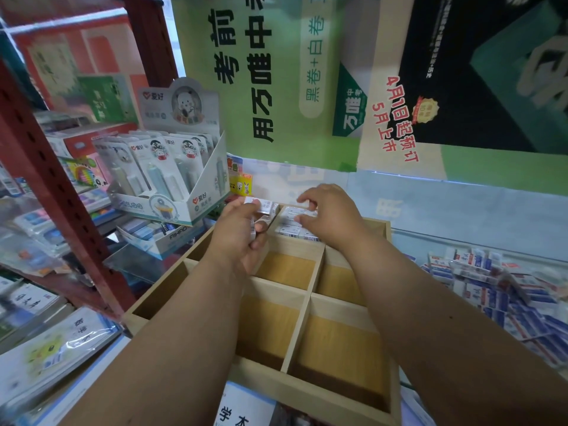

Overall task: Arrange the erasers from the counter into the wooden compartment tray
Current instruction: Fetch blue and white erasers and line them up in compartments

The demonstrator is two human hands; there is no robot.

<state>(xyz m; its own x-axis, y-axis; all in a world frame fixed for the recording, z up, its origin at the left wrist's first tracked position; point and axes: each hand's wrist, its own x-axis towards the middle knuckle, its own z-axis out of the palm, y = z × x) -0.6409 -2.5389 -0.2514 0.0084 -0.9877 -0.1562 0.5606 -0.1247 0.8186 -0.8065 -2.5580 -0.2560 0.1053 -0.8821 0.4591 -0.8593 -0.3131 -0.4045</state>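
The left hand (pixel 242 232) grips a few erasers (pixel 266 207) just above the far compartments of the wooden tray (pixel 310 287), long sides running left-right, while the right hand (pixel 332 215), fingers loosely spread, touches the erasers already laid there (pixel 292 230).

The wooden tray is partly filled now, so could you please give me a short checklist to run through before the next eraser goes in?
1. Left hand grips erasers: ok.
2. Right hand free over the far compartment: ok, holds nothing visible.
3. Erasers in the far compartment lie flat: cannot tell, partly hidden.
4. Near compartments of the wooden tray free: ok.
5. Supply pile on the counter remains: ok.
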